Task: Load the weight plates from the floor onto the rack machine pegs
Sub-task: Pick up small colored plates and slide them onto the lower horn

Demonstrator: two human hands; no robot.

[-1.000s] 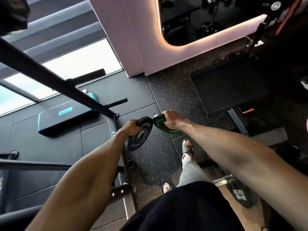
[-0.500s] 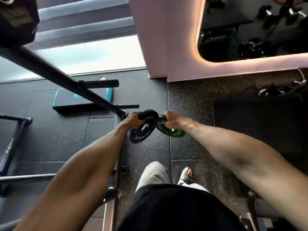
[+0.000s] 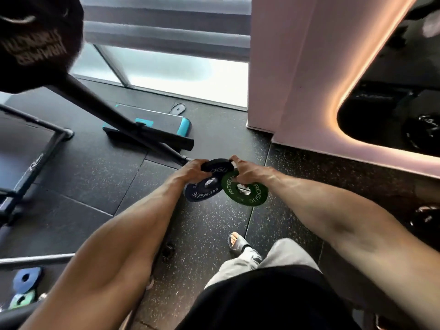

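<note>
**Plate Position and Grip**

The left hand curls its fingers over the upper rim of the blue plate. The right hand grips the green plate the same way. Both plates hang above the floor with their bores facing the camera, the green plate overlapping the blue.

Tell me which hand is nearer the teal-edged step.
Left. The left hand, gripping the blue plate, is right of the step; the right hand, gripping the green plate, is farther right.
</note>
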